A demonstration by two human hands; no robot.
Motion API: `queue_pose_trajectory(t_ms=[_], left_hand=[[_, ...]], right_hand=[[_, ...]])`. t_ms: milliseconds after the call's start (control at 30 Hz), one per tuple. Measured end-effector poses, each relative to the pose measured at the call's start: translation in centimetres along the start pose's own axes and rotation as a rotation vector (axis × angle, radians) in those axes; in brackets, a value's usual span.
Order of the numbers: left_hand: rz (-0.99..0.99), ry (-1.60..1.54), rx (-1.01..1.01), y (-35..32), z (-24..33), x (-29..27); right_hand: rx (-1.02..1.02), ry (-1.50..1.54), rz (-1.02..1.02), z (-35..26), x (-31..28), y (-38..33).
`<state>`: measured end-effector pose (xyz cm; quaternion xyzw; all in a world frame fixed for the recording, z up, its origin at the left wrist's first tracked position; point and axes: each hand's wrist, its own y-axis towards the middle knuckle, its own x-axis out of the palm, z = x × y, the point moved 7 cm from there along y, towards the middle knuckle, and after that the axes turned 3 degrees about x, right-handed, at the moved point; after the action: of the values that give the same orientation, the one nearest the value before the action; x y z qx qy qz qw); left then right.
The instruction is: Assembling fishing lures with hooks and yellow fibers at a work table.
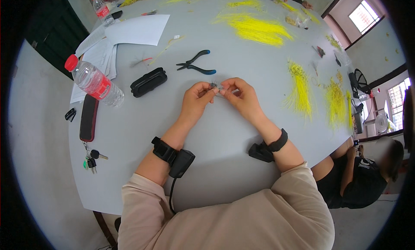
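My left hand [199, 98] and my right hand [240, 98] meet over the grey table, their fingertips nearly touching. Pinched in the left fingers is a small dark bristly piece [213, 84], its spiky tip poking up. The right thumb and forefinger close at its other side, on a tiny part mostly covered by the fingertips. Just beyond the hands lie pliers [188, 66] with black and blue handles, jaws pointing left. A black oblong case [148, 82] rests left of them. Farther off is a small feathery piece [140, 61] with a red bit.
Yellow strand bundles [255, 28] spread across the table's far and right parts. At left stand a water bottle [96, 82], papers [136, 30], a dark phone [89, 118] and keys [91, 160]. Another bottle [102, 11] is farther back. A person [363, 176] sits at right.
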<state>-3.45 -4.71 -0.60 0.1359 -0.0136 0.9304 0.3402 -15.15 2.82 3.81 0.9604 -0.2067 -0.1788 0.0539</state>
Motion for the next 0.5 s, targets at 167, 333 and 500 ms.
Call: queue_pose_trajectory(t_ms=[167,333,500], left_hand=[[-0.011,0.050,-0.010,-0.1,0.1,0.1],[0.007,0.105,0.015,0.0,0.6,0.2],[0.016,0.093,-0.037,-0.1,0.6,0.0]], right_hand=[[0.138,0.060,-0.064,1.3,0.4,-0.1],[0.213,0.068,-0.083,2.2,0.6,-0.2],[0.266,0.067,-0.154,2.6,1.1,-0.5]])
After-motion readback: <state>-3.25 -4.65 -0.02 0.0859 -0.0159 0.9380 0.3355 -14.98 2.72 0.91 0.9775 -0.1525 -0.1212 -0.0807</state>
